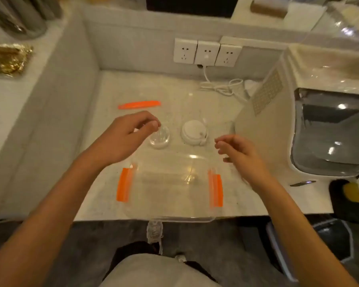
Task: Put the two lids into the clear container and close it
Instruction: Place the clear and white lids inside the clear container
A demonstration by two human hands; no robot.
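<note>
The clear container point(170, 216) stands open at the counter's front edge, with an orange clip on each short side. Behind it lie two lids: a small clear lid point(161, 139) on the left and a round white lid point(193, 131) on the right. My left hand point(124, 135) hovers at the clear lid's far-left rim, thumb and forefinger pinched together there; whether they grip it is unclear. My right hand point(236, 152) hangs right of the white lid, fingers loosely curled and holding nothing. The container's own clear cover, with its orange clip point(139, 105), lies flat further back.
A large white appliance point(278, 121) with a dark window fills the right side. Wall sockets point(206, 52) and a coiled white cable point(222, 87) are at the back. A raised ledge point(56, 112) borders the left. A dark-handled tool point(302, 183) lies at the right.
</note>
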